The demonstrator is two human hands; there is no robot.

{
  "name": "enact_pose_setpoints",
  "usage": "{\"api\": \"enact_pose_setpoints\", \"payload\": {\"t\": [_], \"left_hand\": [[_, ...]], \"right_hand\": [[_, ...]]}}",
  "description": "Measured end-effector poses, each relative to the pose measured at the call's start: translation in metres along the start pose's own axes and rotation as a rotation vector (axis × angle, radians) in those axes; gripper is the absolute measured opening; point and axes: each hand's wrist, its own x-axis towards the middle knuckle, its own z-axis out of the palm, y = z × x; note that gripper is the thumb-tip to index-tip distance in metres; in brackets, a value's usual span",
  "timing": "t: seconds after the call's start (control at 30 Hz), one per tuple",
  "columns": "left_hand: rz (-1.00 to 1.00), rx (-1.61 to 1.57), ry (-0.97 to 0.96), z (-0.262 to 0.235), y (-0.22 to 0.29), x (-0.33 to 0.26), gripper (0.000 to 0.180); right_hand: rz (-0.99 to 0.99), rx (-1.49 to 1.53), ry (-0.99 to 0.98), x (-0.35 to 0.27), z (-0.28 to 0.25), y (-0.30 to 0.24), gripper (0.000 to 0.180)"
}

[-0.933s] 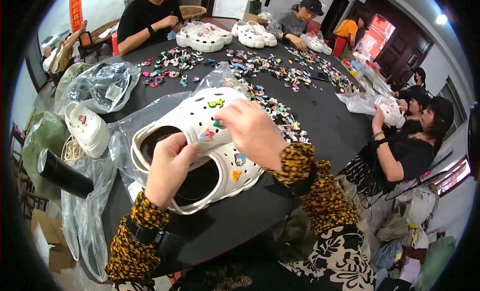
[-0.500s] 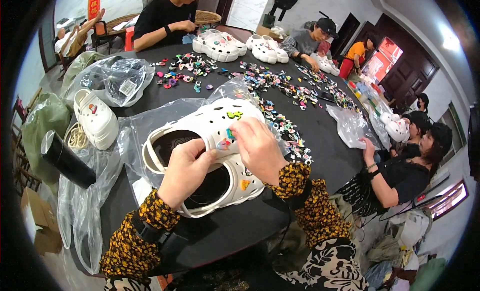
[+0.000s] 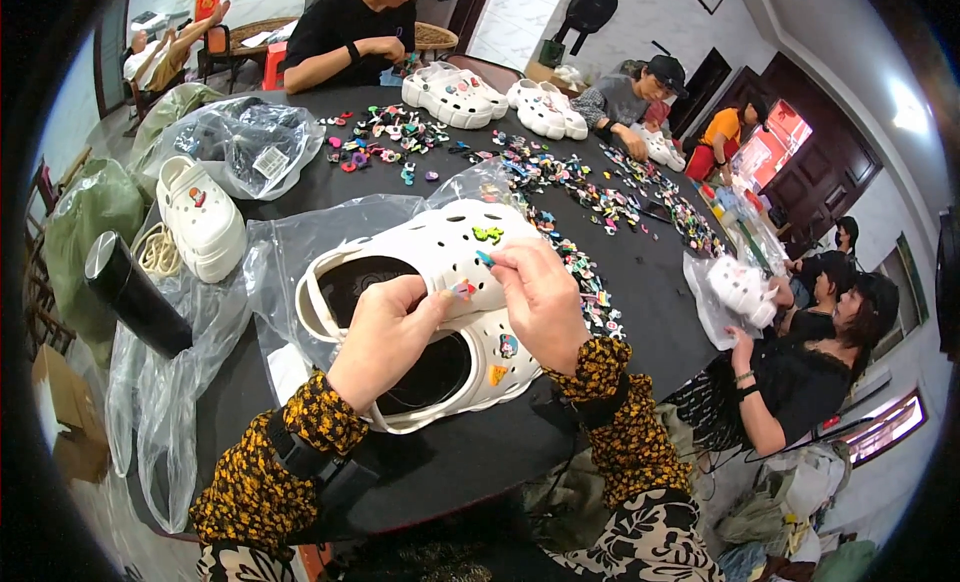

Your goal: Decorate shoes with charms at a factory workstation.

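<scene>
Clog pair: I see two white clogs [image 3: 430, 312] lying side by side on the dark bench [image 3: 640, 282], right in front of me.
Left hand [image 3: 385, 337]: fingers curled over the near clog's opening, pressing down, I judge to steady it.
Right hand [image 3: 540, 297]: fingertips pinching a small coloured charm [image 3: 484, 258] against the far clog's toe.
Loose charms [image 3: 590, 197]: scattered beyond the clogs, within reach.

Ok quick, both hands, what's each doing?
Left hand: closed on the white clog, steadying it.
Right hand: fingers pinching a small charm at the clog's top.
</scene>
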Motion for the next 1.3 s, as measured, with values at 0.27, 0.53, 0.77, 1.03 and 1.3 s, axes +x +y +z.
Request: {"api": "enact_pose_setpoints", "payload": {"t": [0.27, 0.53, 0.77, 1.03, 1.3], "left_hand": [[0.036, -0.031, 0.008, 0.001, 0.002, -0.002, 0.032], [0.090, 0.053, 0.027, 0.002, 0.003, -0.005, 0.029], [0.082, 0.027, 0.017, 0.001, 0.009, -0.009, 0.025], [0.235, 0.126, 0.071, 0.004, 0.006, -0.009, 0.027], [0.420, 0.287, 0.113, 0.007, 0.010, -0.013, 0.023]], "right_hand": [[-0.132, -0.138, -0.018, 0.000, -0.001, -0.002, 0.021], [-0.313, -0.342, -0.129, 0.001, -0.012, -0.007, 0.034], [-0.225, -0.252, -0.183, -0.011, -0.014, -0.013, 0.044], [-0.170, -0.200, -0.311, -0.010, -0.030, -0.015, 0.049], [-0.270, -0.359, -0.381, -0.006, -0.030, -0.027, 0.045]]}}
